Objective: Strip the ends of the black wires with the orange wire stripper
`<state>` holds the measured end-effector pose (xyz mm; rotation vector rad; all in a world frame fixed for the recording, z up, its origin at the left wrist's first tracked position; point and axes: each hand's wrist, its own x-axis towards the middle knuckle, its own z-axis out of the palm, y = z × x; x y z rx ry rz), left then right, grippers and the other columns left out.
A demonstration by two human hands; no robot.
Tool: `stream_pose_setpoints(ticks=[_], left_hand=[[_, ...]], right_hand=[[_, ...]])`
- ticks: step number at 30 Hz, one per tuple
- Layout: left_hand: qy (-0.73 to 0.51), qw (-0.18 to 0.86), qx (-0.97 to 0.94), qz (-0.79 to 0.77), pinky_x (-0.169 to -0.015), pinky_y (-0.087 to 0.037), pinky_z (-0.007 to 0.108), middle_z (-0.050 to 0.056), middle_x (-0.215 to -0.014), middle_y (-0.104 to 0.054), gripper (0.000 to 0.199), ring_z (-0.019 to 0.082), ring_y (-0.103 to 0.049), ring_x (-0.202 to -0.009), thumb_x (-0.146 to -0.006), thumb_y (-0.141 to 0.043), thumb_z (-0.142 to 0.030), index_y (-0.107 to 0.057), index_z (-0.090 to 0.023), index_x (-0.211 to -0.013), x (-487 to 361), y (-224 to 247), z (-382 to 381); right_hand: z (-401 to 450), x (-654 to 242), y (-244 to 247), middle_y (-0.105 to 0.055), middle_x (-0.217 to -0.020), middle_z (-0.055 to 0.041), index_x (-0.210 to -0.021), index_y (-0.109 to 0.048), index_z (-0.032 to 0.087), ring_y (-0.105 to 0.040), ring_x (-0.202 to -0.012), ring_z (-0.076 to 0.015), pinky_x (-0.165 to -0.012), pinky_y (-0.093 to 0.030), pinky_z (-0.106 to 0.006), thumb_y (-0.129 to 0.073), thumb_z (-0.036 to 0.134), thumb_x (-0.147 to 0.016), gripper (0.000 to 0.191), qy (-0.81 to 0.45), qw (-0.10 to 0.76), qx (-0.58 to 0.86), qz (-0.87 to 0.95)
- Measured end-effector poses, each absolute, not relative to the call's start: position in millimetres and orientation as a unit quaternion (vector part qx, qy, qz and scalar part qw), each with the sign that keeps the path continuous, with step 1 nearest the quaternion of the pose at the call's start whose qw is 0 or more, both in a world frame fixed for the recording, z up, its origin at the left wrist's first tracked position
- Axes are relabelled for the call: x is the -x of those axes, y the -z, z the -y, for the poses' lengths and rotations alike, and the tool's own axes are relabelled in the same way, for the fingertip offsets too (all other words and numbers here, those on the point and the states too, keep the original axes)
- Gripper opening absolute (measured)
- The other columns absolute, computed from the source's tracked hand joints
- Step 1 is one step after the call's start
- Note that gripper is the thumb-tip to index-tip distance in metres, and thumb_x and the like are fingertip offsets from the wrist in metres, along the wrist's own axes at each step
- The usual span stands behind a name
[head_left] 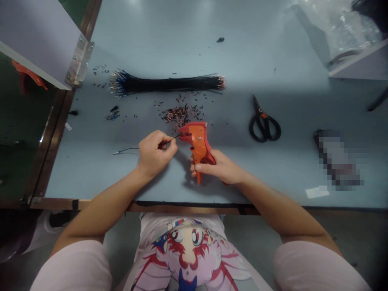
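My left hand (157, 153) pinches a thin black wire (130, 148), whose blue-collared metal end sticks out to the left. The wire's other end reaches the jaws of an orange and red wire stripper (198, 141); whether the jaws grip it I cannot tell. Around the stripper's handles my right hand (218, 166) is closed, holding the tool upright with its jaws facing left. Just beyond the jaws lies a pile of short black and copper-coloured scraps (178, 114). A thick bundle of black wires (163, 84) lies farther back, blue-tipped at left, bare copper at right.
Black-handled scissors (264, 123) lie to the right, with a pixelated phone-like object (338, 157) beyond them. A few blue-tipped pieces (112, 115) are left of the scraps. Clear plastic (348, 30) sits at the back right. A white panel (39, 40) juts in at the upper left.
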<state>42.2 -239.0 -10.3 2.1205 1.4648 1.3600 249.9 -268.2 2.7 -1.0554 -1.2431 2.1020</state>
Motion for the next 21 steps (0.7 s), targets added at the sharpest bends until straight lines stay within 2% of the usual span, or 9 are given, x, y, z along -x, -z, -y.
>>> stream_pose_setpoints(ticks=[4,8,15,21], left_hand=[[-0.480,0.125,-0.714,-0.493,-0.051,-0.035,0.021,-0.005,-0.055,-0.051,0.009,0.006,-0.044,-0.049,-0.073,-0.063,-0.016,-0.059,-0.018,-0.065,-41.9,8.3,239.5],[-0.496,0.129,-0.712,-0.480,-0.051,-0.035,0.021,-0.004,-0.056,-0.053,0.006,0.006,-0.044,-0.050,-0.074,-0.063,-0.017,-0.061,-0.018,-0.069,-42.1,6.2,241.4],[-0.498,0.121,-0.721,-0.466,-0.051,-0.036,0.021,-0.004,-0.057,-0.052,0.003,0.007,-0.043,-0.050,-0.076,-0.062,-0.017,-0.063,-0.019,-0.073,-41.8,5.2,241.8],[-0.499,0.113,-0.736,-0.442,-0.051,-0.035,0.021,-0.004,-0.055,-0.051,0.006,0.007,-0.043,-0.049,-0.075,-0.062,-0.014,-0.065,-0.019,-0.076,-42.3,5.9,241.5]], right_hand=[[266.3,-251.1,-2.5,-0.066,-0.081,-0.0059,-0.095,-0.055,0.012,-0.067,-0.070,-0.0177,-0.064,-0.057,-0.031,-0.074,0.033,-0.074,0.035,-0.796,0.253,0.385,0.392],[266.3,-253.7,-3.5,-0.066,-0.082,-0.0061,-0.098,-0.056,0.012,-0.069,-0.070,-0.0205,-0.063,-0.057,-0.034,-0.075,0.032,-0.072,0.038,-0.839,0.238,0.362,0.330],[269.1,-256.7,-6.7,-0.067,-0.081,-0.0075,-0.098,-0.056,0.011,-0.071,-0.072,-0.0215,-0.065,-0.056,-0.033,-0.075,0.032,-0.073,0.038,-0.873,0.213,0.294,0.325],[270.0,-257.0,-5.7,-0.067,-0.081,-0.0074,-0.097,-0.056,0.011,-0.071,-0.072,-0.0218,-0.066,-0.057,-0.036,-0.073,0.033,-0.076,0.035,-0.885,0.216,0.265,0.317]])
